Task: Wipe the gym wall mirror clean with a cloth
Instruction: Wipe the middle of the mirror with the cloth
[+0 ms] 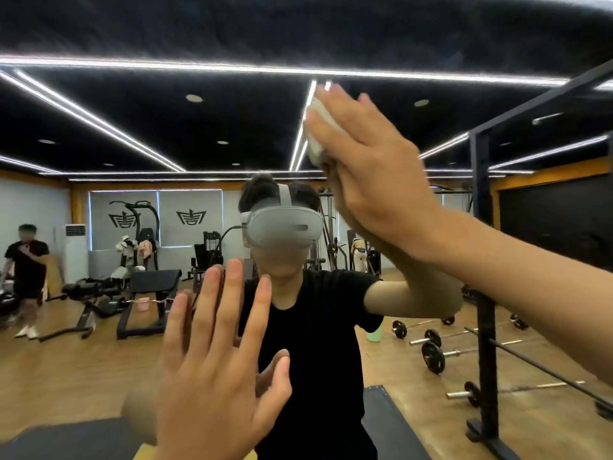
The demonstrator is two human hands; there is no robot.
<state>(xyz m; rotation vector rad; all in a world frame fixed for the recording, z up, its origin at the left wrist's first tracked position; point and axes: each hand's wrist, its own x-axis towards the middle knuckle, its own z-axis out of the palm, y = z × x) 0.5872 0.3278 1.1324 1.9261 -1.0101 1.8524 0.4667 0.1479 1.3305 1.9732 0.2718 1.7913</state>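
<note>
My right grip (pixel 374 167) lies flat with its fingers straight, pressing the white cloth (pixel 315 134) against the wall mirror (pixel 99 366), high up on the glass. My left grip (pixel 212 370) is lower down, fingers spread wide and palm against the mirror, holding nothing.

Ceiling: light strips (pixel 99 117) crossed black panels, upper frame.
Far left: a person (pixel 26 260) in black stood beside a white air conditioner (pixel 75 247).
Left of centre: black benches (pixel 156 280) sat on the wood floor.
Back wall: two logos (pixel 190 216).
Lower right: barbells (pixel 431 353) lay by a black rack (pixel 482 260), with a green bottle (pixel 374 335) near.
</note>
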